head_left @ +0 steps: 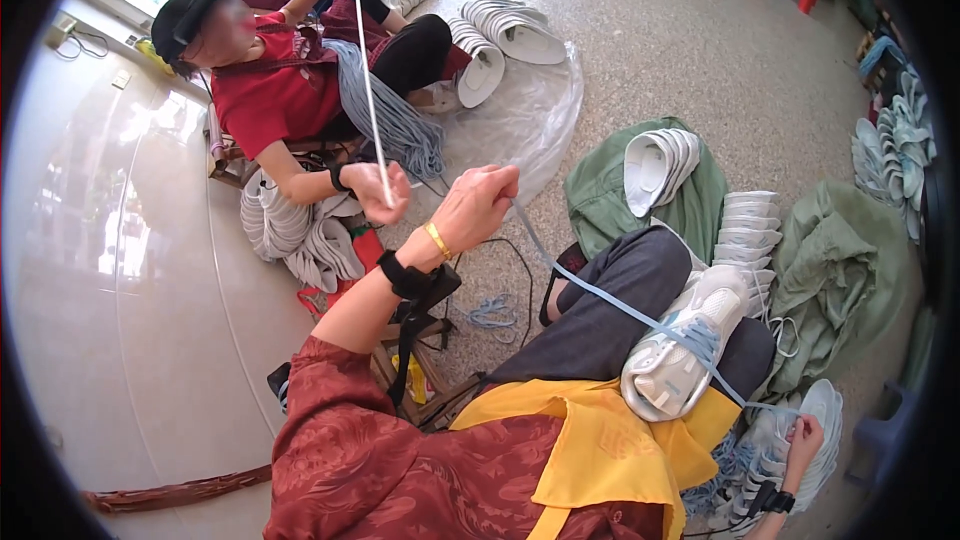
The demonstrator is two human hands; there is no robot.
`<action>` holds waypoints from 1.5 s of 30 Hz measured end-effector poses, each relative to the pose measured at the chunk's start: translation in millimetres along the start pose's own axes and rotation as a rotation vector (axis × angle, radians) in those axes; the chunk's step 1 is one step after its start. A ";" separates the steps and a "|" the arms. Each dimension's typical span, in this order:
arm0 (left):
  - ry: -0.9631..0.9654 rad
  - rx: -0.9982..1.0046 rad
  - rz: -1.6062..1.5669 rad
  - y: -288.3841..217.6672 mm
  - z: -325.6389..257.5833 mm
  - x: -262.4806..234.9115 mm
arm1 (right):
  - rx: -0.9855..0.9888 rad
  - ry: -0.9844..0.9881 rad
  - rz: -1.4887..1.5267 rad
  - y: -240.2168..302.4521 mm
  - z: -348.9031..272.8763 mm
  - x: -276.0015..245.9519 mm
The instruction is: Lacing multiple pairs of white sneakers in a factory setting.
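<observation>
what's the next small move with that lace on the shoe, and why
Probably draw both lace ends taut and even. The left hand is raised high, pinching one end of the pale blue lace, while the right hand grips the other end low at the side. The lace runs through the eyelets of the white sneaker on the lap, and looks already stretched, so a short pull may do.

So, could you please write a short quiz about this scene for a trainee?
1. True or false: the white sneaker lies on the person's lap.
2. What runs taut between the left hand and the right hand?
3. The co-worker's hand nearby holds: A) a white lace, B) scissors, C) a red stool.

Key: 1 true; 2 a pale blue shoelace, passing through the sneaker; 3 A.
</observation>
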State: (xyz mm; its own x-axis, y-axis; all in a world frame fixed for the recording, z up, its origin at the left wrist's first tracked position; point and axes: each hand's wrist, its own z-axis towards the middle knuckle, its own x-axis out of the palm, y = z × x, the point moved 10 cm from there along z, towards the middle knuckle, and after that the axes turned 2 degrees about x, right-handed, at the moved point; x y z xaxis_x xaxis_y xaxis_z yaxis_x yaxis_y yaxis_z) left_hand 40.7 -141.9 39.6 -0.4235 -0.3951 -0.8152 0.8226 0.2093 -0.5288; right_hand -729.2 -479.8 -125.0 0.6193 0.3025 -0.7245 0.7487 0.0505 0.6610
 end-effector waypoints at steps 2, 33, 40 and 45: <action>-0.013 0.027 0.026 -7.9 15.7 -1.1 | -0.039 -0.003 -0.018 10.6 9.6 -0.9; 0.696 -0.359 -1.165 -127.2 -43.3 157.8 | 0.343 0.630 0.892 263.8 -140.0 153.6; 0.664 -0.508 -1.241 -132.8 -51.2 168.5 | 0.327 0.589 0.785 282.8 -145.3 164.1; 0.624 -0.459 -1.278 -130.4 -49.6 162.2 | 0.293 0.691 0.756 311.0 -141.7 186.3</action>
State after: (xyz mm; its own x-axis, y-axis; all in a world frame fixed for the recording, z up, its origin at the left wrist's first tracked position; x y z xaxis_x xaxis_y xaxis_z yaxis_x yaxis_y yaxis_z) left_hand -154.1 -188.9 -35.4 -0.9341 -0.1122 0.3390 -0.3568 0.3285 -0.8745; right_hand -414.5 -273.0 -26.7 0.7476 0.6385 0.1829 0.3107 -0.5797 0.7533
